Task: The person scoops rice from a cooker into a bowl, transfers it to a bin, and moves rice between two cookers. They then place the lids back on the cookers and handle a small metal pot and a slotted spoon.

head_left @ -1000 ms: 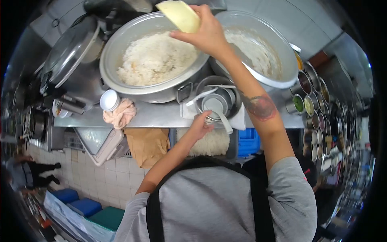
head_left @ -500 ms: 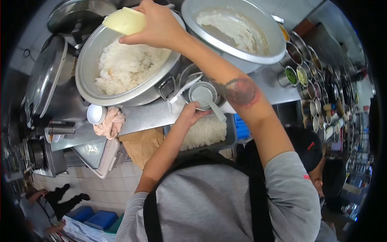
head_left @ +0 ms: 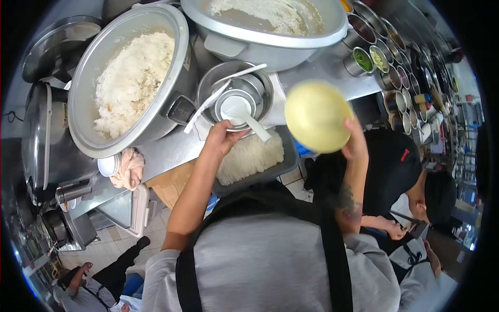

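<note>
In my right hand (head_left: pixel 356 139) is a yellow bowl (head_left: pixel 317 115), gripped at its right edge and blurred by motion. It is raised in front of my body, right of the metal bowl. My left hand (head_left: pixel 222 139) closes on the near rim of a small metal cup (head_left: pixel 227 105), with a white spoon (head_left: pixel 253 125) lying across it. That cup sits in or over a larger metal bowl (head_left: pixel 265 101), where white paddles (head_left: pixel 241 73) also rest. Below my left hand, a grey tub (head_left: pixel 291 156) contains white rice (head_left: pixel 249 158).
A big rice pot (head_left: pixel 78 99) stands left; another large pot (head_left: pixel 249 44) is ahead. A pink cloth (head_left: pixel 130 169) and a white cup (head_left: pixel 109 164) lie near the counter edge. Several metal containers (head_left: pixel 358 67) line the right. A co-worker (head_left: pixel 392 161) bends close on my right.
My right hand has brought the yellow bowl from above the left rice pot back towards me and to the right. My left hand stays on the metal cup. The view has shifted.
</note>
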The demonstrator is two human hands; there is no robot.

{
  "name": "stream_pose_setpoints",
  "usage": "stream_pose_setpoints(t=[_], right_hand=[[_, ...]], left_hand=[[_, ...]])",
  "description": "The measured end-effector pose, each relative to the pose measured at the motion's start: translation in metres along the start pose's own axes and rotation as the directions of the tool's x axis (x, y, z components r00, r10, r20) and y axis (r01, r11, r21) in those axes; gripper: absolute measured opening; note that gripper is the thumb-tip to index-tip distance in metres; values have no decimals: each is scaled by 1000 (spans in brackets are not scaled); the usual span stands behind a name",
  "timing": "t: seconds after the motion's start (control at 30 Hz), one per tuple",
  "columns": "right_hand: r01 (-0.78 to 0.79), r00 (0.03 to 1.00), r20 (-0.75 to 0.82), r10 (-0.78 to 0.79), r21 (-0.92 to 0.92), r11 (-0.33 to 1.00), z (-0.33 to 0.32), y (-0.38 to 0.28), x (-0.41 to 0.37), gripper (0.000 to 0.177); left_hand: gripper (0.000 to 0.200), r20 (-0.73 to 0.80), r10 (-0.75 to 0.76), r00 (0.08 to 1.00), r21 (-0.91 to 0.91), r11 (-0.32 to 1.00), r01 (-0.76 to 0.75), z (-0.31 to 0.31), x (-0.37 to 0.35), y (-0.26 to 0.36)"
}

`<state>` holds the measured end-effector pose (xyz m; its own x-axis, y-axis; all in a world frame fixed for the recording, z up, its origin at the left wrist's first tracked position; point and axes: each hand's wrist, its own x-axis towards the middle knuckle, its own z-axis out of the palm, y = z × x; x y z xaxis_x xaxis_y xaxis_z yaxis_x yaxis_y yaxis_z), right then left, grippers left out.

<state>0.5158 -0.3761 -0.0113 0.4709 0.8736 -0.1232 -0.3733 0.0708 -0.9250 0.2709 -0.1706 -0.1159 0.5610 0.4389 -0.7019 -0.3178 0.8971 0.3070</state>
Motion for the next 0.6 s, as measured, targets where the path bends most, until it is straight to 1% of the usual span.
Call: stream_pose_setpoints(t=[0.07,0.13,0.17,0.2,0.27,0.3,0.33,0.37,0.4,0.43,0.47,0.53,0.57,0.6], right_hand=[[-200,979,-57,195,-117,973,-25,28,-21,60],[-446,891,-160,425,-128,886,-55,88,-29,53],[-524,843,-216,493,-119,844,-54,114,-29,53],[-598,786,-272,555,-104,795,-46,137,-29,53],[-652,727,-200,656,95,752,-21,168,-27,57],[-668,741,-262,618,-207,714,-20,184,-22,60],[-634,768,-307,561,-486,601,-20,196,-16,64],[-408,904,-260,340,-761,503,-19,201,-11,72],[-398,908,-246,339,-761,513,-10,190,-3,72],[-236,971,-156,182,-752,615,-5,175,5,79],[-63,997,-75,13,-726,685,5,151,11,87],[72,991,134,9,-583,809,36,83,18,106],[81,990,143,3,-577,813,47,63,22,106],[252,951,301,-76,-603,757,56,47,26,114]], left_hand=[[46,-19,16,1000,17,1000,-16,4,-1,0],[43,-38,32,999,34,999,-31,5,-3,2],[43,-52,9,999,24,1000,-7,6,-4,3],[43,-65,-17,998,13,1000,18,7,-6,3],[45,-75,-13,997,13,1000,14,15,-19,5],[47,-88,-20,996,14,1000,21,21,-27,6],[49,-101,-25,995,15,1000,26,23,-34,8],[50,-62,-58,996,56,996,62,18,-37,10],[50,-67,-43,997,61,997,47,21,-46,10],[49,-101,-43,994,68,996,50,25,-57,9],[49,-135,-44,990,73,996,55,28,-67,7],[48,-151,-16,988,78,997,28,34,-83,5],[49,-174,-10,985,83,996,25,42,-95,5],[49,-195,-4,981,88,996,22,50,-107,6]])
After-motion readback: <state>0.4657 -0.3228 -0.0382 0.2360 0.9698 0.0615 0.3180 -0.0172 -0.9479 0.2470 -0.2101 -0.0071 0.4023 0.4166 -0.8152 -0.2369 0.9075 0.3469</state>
